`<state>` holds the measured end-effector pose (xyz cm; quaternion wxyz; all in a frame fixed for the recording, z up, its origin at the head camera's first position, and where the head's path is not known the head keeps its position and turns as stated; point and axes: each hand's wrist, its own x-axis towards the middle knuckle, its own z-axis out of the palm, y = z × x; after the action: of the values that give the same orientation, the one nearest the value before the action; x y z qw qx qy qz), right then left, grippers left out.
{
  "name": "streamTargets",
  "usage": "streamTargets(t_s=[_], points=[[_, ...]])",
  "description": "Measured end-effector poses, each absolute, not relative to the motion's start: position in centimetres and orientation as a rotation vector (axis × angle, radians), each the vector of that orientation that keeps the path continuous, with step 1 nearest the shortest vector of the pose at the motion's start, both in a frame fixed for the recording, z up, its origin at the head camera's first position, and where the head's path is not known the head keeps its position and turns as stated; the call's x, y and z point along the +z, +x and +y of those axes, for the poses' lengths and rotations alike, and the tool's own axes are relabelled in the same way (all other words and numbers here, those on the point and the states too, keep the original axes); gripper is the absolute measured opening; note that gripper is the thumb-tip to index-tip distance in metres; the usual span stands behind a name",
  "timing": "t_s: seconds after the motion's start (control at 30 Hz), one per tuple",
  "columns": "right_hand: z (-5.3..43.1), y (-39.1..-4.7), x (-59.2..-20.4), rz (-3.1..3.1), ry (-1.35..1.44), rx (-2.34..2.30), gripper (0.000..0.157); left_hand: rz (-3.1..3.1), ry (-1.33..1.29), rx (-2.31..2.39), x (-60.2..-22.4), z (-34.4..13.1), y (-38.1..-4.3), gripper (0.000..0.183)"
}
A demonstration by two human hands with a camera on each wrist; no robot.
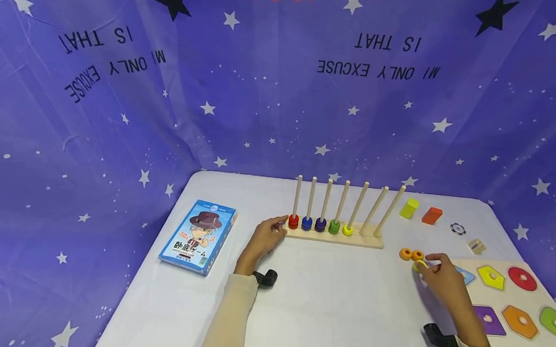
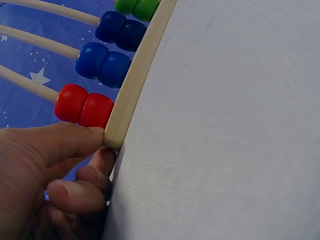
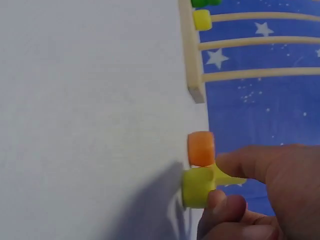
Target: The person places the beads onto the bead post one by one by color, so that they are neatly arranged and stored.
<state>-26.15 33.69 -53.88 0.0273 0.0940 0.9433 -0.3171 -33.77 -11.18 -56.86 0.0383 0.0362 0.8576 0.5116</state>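
Observation:
A wooden peg rack (image 1: 336, 240) stands on the table, its upright pegs carrying beads: red (image 1: 293, 222), blue (image 1: 307, 223), dark blue (image 1: 320, 225), green (image 1: 334, 227) and one yellow at the fifth. Two pegs at the right end are bare. My left hand (image 1: 266, 238) holds the rack's left end, thumb and fingers at the wood beside the red beads (image 2: 84, 106). To the right of the rack, my right hand (image 1: 446, 285) pinches a loose yellow bead (image 3: 196, 188) at the table with its fingertips. Close by lie two orange beads (image 1: 411, 255).
A blue card-game box (image 1: 198, 237) lies at the left. Behind the right hand are a yellow-green block (image 1: 409, 208), a red-orange block (image 1: 432, 215), a round chip (image 1: 458, 229) and a small wooden piece (image 1: 477, 246). A shape-puzzle board (image 1: 485, 293) lies partly under the right arm.

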Motion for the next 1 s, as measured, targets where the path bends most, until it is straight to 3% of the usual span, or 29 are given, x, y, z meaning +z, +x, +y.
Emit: streamTargets(t_s=[0.23,0.4,0.8,1.0], points=[[33.7,-26.2,-55.5,2.863,0.303,-0.906,0.059,2.618,0.095,1.568,-57.3,-11.2,-33.6,0.045],[32.9,-25.6,-54.4,2.944,0.281,-0.922,0.055,2.620,0.116,1.558,-57.1,-11.0,-33.4,0.045],[25.7,-28.7,-41.1,3.248,-0.110,-1.203,0.045,2.641,0.132,1.580,-56.6,-11.2,-33.8,0.044],[21.8,-31.1,-37.9,3.209,-0.301,-1.235,0.043,2.612,0.103,1.588,-56.8,-11.1,-33.6,0.044]])
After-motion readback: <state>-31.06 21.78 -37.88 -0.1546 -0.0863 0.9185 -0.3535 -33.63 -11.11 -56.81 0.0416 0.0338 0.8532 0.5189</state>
